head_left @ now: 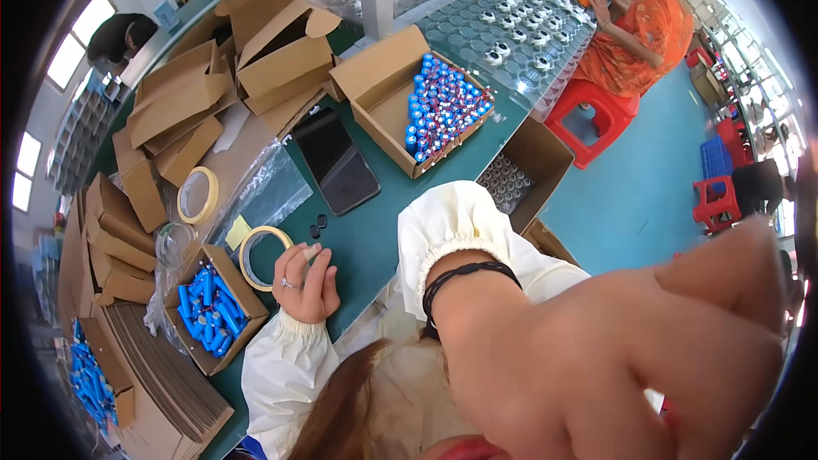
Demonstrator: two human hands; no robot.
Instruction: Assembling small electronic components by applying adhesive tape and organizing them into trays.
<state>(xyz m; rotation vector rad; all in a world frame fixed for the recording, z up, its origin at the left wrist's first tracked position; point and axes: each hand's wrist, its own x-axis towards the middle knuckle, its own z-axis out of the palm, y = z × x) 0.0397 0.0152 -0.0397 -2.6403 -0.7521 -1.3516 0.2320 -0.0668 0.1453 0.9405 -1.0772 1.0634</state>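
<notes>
My left hand point(307, 283) rests at the near table edge, its fingers loosely bent and a little apart, with nothing visible in them. It is right beside a roll of cream masking tape point(247, 262), just below two small black caps point(319, 226). Raised close to the camera, my right hand point(596, 366) fills the lower right; its fingers bend away at the rim, and whatever they touch is hidden. Both arms wear cream elastic-cuffed sleeves, and a black cord circles the right wrist. A black smartphone point(336, 162) lies on the green table beyond my hands.
Cardboard boxes hold blue cylindrical batteries point(210, 311) at left and wired blue batteries point(443, 111) ahead. Folded cartons point(175, 89) and another tape roll point(198, 196) crowd the left. Trays of white parts point(520, 25) stand at the back, near a seated co-worker in orange point(652, 30).
</notes>
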